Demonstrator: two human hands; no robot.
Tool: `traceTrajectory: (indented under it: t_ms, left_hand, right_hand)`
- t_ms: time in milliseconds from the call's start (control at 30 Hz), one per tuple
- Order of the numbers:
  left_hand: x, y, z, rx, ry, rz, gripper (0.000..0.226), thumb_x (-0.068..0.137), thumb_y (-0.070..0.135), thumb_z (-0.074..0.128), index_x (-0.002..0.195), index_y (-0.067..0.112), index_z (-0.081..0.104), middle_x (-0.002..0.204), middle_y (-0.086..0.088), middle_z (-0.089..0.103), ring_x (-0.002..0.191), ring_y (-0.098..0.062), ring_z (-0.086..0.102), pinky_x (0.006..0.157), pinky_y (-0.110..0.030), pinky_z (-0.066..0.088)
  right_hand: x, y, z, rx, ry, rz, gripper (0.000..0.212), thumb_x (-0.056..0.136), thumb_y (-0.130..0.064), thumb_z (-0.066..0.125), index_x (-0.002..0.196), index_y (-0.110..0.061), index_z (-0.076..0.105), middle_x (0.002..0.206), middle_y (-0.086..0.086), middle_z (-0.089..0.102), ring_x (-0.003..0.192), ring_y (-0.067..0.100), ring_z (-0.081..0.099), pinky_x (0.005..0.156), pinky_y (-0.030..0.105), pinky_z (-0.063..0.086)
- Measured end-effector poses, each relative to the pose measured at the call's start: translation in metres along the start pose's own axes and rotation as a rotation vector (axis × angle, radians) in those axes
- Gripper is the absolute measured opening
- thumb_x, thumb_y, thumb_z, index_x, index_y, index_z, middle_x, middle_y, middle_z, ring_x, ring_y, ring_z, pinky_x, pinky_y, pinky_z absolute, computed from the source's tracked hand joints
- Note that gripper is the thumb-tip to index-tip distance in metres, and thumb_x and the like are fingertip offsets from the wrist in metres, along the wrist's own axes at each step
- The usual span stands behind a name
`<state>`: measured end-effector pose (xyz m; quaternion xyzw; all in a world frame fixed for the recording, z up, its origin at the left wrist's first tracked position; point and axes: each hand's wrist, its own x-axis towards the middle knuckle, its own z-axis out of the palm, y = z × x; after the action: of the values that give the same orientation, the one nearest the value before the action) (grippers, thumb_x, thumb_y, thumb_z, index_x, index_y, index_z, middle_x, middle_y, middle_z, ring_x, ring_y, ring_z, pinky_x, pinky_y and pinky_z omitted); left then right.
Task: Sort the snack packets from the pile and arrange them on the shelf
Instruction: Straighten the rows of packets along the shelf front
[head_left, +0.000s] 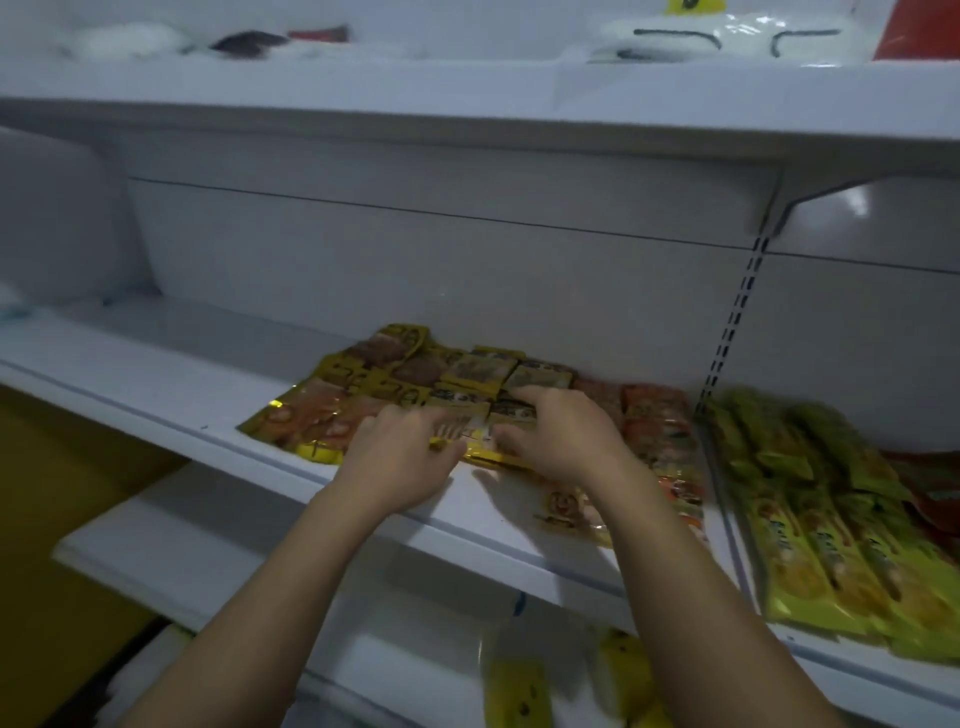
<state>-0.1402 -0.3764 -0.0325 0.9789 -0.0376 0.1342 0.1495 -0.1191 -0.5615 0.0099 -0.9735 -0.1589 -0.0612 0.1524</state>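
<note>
left hand (400, 457) flat, fingers spread, pressing a yellow packet (485, 454) down. right hand (558, 439) is on it too, pinching or pushing, can't tell. probably squaring it into the snack rows (415, 374) on the shelf (156, 374) just left of the slotted post (727, 353). green packets (831, 519) lie right of it.

Packet labels (470, 371) blurred, unreadable.

The shelf (156, 384) looks like white painted metal, smooth with a soft sheen. The back panel (415, 260) is smooth too and glossier, catching a light spot at the right. The slotted upright (737, 312) appears to be metal. The snack packets (415, 374) are shiny plastic film with foil-like yellow edges. The long packets (810, 545) are glossy plastic, and the bag (727, 36) above is clear, crinkled plastic.
</note>
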Motion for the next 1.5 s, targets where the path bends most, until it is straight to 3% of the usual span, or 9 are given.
traceTrajectory:
  t_ms: [167, 333, 600, 833, 1000, 1133, 1233, 1400, 1500]
  left_hand:
    - [-0.004, -0.052, -0.013, -0.025, 0.048, -0.047, 0.039, 0.09, 0.049, 0.053, 0.121, 0.028, 0.064, 0.113, 0.004, 0.067, 0.107, -0.024, 0.06, 0.088, -0.043, 0.05]
    - [0.002, -0.08, -0.019, -0.067, 0.092, -0.077, 0.035, 0.092, 0.043, 0.059, 0.126, 0.038, 0.062, 0.116, 0.001, 0.069, 0.109, -0.026, 0.06, 0.09, -0.043, 0.049]
    - [0.042, -0.11, -0.018, 0.063, 0.07, -0.137, 0.041, 0.092, 0.052, 0.056, 0.124, 0.027, 0.063, 0.117, 0.001, 0.068, 0.11, -0.024, 0.058, 0.09, -0.037, 0.048]
    - [0.083, -0.137, -0.021, 0.095, 0.055, -0.128, 0.037, 0.094, 0.048, 0.053, 0.115, 0.019, 0.064, 0.105, -0.003, 0.069, 0.103, -0.027, 0.059, 0.087, -0.041, 0.049]
    - [0.122, -0.166, -0.023, 0.083, -0.003, -0.067, 0.039, 0.093, 0.042, 0.053, 0.127, 0.024, 0.06, 0.117, -0.006, 0.066, 0.112, -0.031, 0.058, 0.093, -0.04, 0.047]
    - [0.159, -0.192, -0.023, 0.09, -0.062, -0.028, 0.045, 0.099, 0.047, 0.039, 0.139, 0.029, 0.049, 0.141, -0.002, 0.054, 0.132, -0.026, 0.043, 0.105, -0.035, 0.033]
    - [0.183, -0.214, -0.02, 0.09, -0.177, 0.017, 0.043, 0.103, 0.043, 0.039, 0.144, 0.03, 0.042, 0.148, -0.002, 0.047, 0.136, -0.026, 0.04, 0.109, -0.035, 0.032]
    - [0.22, -0.246, -0.011, -0.086, -0.273, 0.054, 0.04, 0.103, 0.038, 0.039, 0.142, 0.032, 0.046, 0.144, -0.004, 0.051, 0.129, -0.026, 0.05, 0.106, -0.038, 0.041]
    - [0.237, -0.251, -0.002, -0.199, -0.323, 0.07, 0.037, 0.101, 0.036, 0.045, 0.136, 0.026, 0.052, 0.134, -0.009, 0.059, 0.119, -0.027, 0.057, 0.099, -0.037, 0.046]
  right_hand:
    - [0.025, -0.042, 0.027, 0.053, -0.051, -0.05, 0.059, 0.092, -0.052, 0.058, 0.144, -0.024, 0.047, 0.137, 0.003, 0.058, 0.127, 0.024, 0.052, 0.099, 0.04, 0.047]
    - [0.047, -0.065, 0.043, 0.086, -0.071, -0.092, 0.048, 0.092, -0.048, 0.058, 0.132, -0.022, 0.057, 0.128, 0.004, 0.063, 0.119, 0.024, 0.056, 0.091, 0.038, 0.05]
    - [0.108, -0.079, 0.063, 0.14, -0.107, -0.106, 0.062, 0.09, -0.052, 0.058, 0.144, -0.024, 0.047, 0.145, 0.001, 0.051, 0.131, 0.024, 0.048, 0.103, 0.038, 0.045]
    - [0.154, -0.094, 0.076, 0.091, -0.162, -0.052, 0.047, 0.091, -0.05, 0.058, 0.129, -0.022, 0.057, 0.132, 0.003, 0.057, 0.12, 0.028, 0.053, 0.097, 0.04, 0.048]
    - [0.18, -0.102, 0.086, 0.095, -0.181, 0.038, 0.025, 0.091, -0.046, 0.054, 0.104, -0.027, 0.065, 0.107, -0.001, 0.065, 0.096, 0.023, 0.061, 0.088, 0.04, 0.052]
    - [0.195, -0.11, 0.092, 0.052, -0.147, 0.122, 0.031, 0.094, -0.046, 0.052, 0.116, -0.027, 0.063, 0.115, -0.002, 0.063, 0.106, 0.024, 0.06, 0.092, 0.041, 0.051]
    - [0.21, -0.124, 0.096, -0.018, -0.144, 0.147, 0.036, 0.095, -0.047, 0.05, 0.122, -0.026, 0.06, 0.12, 0.002, 0.063, 0.111, 0.026, 0.059, 0.092, 0.039, 0.049]
    - [0.247, -0.151, 0.111, -0.148, -0.166, 0.142, 0.048, 0.1, -0.046, 0.042, 0.147, -0.041, 0.037, 0.142, 0.005, 0.053, 0.127, 0.03, 0.051, 0.099, 0.039, 0.045]
    - [0.27, -0.157, 0.117, -0.205, -0.206, 0.182, 0.046, 0.101, -0.046, 0.038, 0.147, -0.044, 0.036, 0.141, 0.006, 0.053, 0.123, 0.03, 0.052, 0.099, 0.043, 0.046]
